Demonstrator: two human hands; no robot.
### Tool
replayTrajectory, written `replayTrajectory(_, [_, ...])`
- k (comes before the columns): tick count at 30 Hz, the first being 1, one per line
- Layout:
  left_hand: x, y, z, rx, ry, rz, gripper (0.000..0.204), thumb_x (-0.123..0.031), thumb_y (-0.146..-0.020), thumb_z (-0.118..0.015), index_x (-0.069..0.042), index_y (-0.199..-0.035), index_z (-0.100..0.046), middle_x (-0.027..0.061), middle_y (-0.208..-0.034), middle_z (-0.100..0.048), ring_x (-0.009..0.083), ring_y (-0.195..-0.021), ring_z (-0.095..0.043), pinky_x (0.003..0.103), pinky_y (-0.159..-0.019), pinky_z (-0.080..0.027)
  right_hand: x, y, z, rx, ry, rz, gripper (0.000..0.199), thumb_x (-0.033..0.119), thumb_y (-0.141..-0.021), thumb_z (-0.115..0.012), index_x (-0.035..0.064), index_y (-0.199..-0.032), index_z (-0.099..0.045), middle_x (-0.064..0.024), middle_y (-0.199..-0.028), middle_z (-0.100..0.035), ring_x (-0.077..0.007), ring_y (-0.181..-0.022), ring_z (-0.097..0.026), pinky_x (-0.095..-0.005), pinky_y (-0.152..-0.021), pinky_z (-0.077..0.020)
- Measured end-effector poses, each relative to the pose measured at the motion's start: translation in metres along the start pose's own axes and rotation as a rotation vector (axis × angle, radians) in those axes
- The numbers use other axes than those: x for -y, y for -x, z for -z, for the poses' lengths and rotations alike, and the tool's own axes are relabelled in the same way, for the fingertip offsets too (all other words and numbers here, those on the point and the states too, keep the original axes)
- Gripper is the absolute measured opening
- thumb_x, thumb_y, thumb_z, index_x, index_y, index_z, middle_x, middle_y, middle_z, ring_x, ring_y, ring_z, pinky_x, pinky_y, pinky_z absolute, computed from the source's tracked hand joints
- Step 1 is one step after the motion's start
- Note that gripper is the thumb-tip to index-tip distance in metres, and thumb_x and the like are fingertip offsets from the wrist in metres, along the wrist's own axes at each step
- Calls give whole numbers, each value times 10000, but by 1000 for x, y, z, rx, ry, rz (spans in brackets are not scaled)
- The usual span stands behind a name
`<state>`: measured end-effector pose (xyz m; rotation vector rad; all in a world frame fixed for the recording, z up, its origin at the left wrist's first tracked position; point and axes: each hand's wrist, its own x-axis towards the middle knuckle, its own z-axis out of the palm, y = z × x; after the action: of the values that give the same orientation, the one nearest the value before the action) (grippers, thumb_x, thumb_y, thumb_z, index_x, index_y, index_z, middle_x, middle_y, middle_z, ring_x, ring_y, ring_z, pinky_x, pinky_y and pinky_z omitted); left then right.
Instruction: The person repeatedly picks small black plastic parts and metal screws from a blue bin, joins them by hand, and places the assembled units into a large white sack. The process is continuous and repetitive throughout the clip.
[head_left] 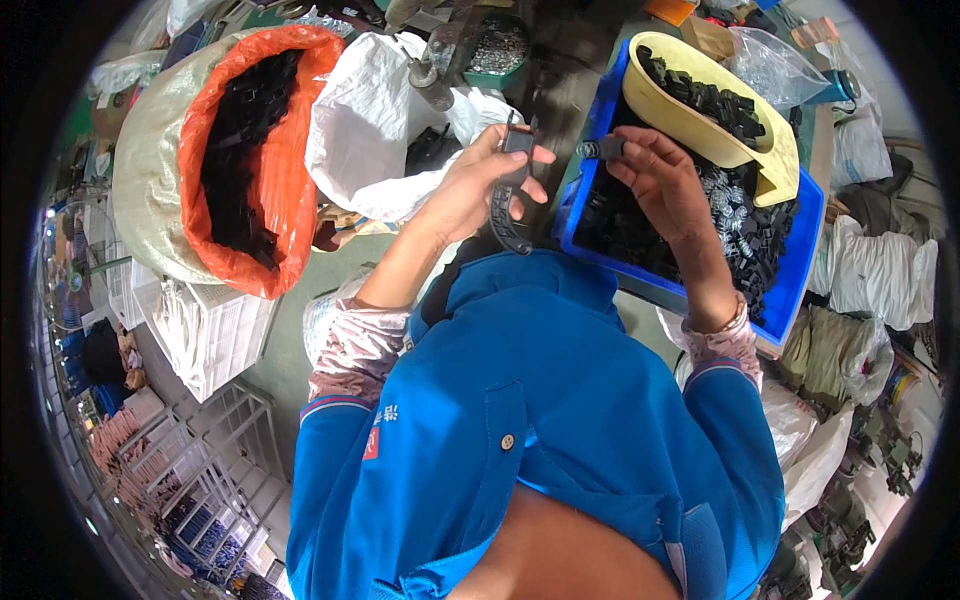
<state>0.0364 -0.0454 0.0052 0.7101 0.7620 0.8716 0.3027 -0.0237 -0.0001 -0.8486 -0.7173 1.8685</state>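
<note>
My left hand (465, 187) grips a black plastic part (513, 170) between thumb and fingers. The part is long, with two thin prongs at its top and a ribbed, curved lower end. To the right, my right hand (665, 185) pinches a small dark grey piece (606, 149) with a pale, shiny end pointing left. The two parts are apart. Beneath my right hand lies a blue tray (808, 255) holding many small black and shiny pieces (735, 205). A pale yellow scoop-shaped bin (640, 88) with black parts rests over the tray's far side.
At left stands a large woven sack (150, 165) with an orange lining (285, 225), holding black parts. A white sack (350, 130) lies between it and my left hand. A metal press-like tool (430, 85) and a green container (495, 75) of small pieces are beyond.
</note>
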Motion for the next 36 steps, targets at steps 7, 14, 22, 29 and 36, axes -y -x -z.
replayTrajectory(7, [-10, 5, -17, 186, -175, 90, 498, -184, -953, -570, -38, -1397, -399, 205, -1284, -587, 272, -898, -710, 276, -552, -582, 26, -13, -13, 81, 153, 81, 252, 76, -935, -621, -34, -1160, -652, -110, -1097, -677, -181, -981, -659, -327, -891, -544])
replayTrajectory(14, [-3, 2, -23, 190, -174, 119, 487, -177, -942, -586, -41, -1374, -408, 225, -1277, -586, 274, -881, -716, 275, -539, -570, 18, -17, -12, 58, 221, 64, 234, 72, -923, -637, -37, -1127, -670, -108, -1075, -689, -168, -941, -661, -315, -863, -549])
replayTrajectory(22, [4, -5, -29, 196, -180, 128, 499, -235, -931, -611, -30, -1346, -426, 215, -1259, -597, 256, -874, -717, 261, -521, -548, 13, -14, -8, 47, 313, 3, 228, 71, -930, -634, -5, -1141, -671, -66, -1059, -688, -126, -936, -650, -280, -861, -540])
replayTrajectory(29, [5, -11, -31, 189, -189, 127, 432, -241, -943, -598, -30, -1293, -456, 204, -1237, -606, 232, -857, -713, 252, -513, -541, 2, -8, -14, -19, 376, 76, 182, 79, -902, -674, -1, -1066, -664, -45, -1001, -678, -89, -877, -624, -240, -803, -515])
replayTrajectory(36, [13, -21, -36, 152, -189, 64, 360, -166, -955, -603, -25, -1256, -467, 168, -1185, -626, 210, -816, -702, 252, -529, -543, -12, -2, -12, -18, 396, 135, 171, 75, -885, -690, -17, -1027, -661, -63, -978, -683, -104, -904, -617, -256, -840, -485])
